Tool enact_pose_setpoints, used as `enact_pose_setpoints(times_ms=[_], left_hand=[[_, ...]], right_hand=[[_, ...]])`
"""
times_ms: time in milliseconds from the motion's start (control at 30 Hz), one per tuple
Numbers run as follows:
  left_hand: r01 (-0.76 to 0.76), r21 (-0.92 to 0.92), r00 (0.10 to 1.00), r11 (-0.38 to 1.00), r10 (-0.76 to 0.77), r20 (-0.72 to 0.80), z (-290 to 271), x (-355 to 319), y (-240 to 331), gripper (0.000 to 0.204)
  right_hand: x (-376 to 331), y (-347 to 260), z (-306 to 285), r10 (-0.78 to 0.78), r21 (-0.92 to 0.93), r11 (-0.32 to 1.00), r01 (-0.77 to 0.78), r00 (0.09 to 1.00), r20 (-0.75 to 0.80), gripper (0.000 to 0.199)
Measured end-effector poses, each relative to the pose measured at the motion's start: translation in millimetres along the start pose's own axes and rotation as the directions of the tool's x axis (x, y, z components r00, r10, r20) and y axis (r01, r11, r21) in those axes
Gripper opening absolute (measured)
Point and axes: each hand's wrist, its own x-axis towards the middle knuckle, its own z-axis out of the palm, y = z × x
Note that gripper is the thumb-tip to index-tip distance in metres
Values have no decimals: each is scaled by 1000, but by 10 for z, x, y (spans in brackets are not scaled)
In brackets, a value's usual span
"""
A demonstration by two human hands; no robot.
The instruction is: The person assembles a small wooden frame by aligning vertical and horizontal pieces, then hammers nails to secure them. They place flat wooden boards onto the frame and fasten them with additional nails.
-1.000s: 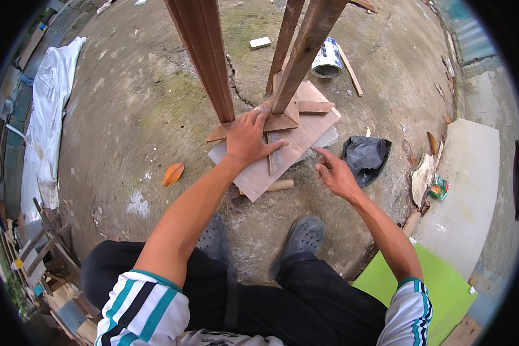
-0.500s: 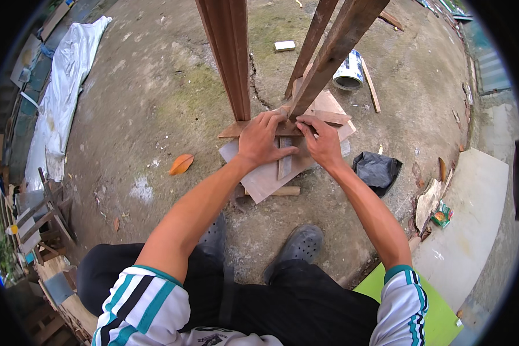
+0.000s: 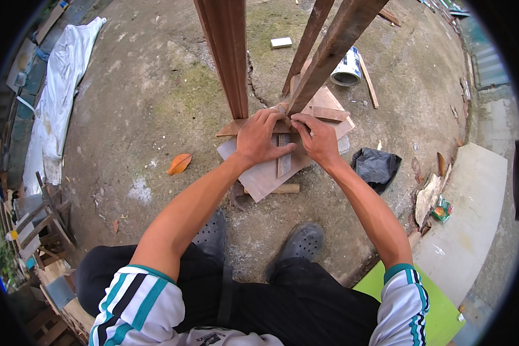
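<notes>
The left hand lies over a wooden crosspiece, its thumb spread to the right, away from the other fingers; whether they grip the wood cannot be told. The crosspiece runs left to right, its pointed end to the left. Just beside it, the right hand has its thumb and index finger drawn close together at the foot of the right post; whether they pinch something small cannot be told.

That post slants from its foot toward the far right. The left post stands past the left hand, its long axis running near to far, leaning slightly left. A third post slants to the far right behind them.

Under the hands, a thin wooden sheet lies on the ground, its long axis from near left to far right. A short wooden strip points toward the feet, and a round wooden handle points right from under the sheet's near end.
</notes>
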Motion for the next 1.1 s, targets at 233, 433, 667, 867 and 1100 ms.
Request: enact_pose_setpoints(times_ms=[233,433,667,867,1100], left_hand=[[58,-349,997,935,-74,-34,-15,73,-103,27],[-119,-159,991,980,128,49,-109,130,-135,22],[-344,-153,936,926,351,16,-73,249,-275,23],[-152,-369,980,917,188,64,-46,246,-257,29],[-152,-242,971,958,191,147,-106,231,-241,44]], right_hand=[[-43,3,50,-110,-51,993,107,992,-59,17],[-78,17,32,-90,-109,990,89,996,-4,14],[-85,69,42,-137,-130,982,135,991,-5,18],[-130,95,23,-165,-146,976,162,986,-6,20],[-125,82,47,-243,-154,961,232,968,-56,21]])
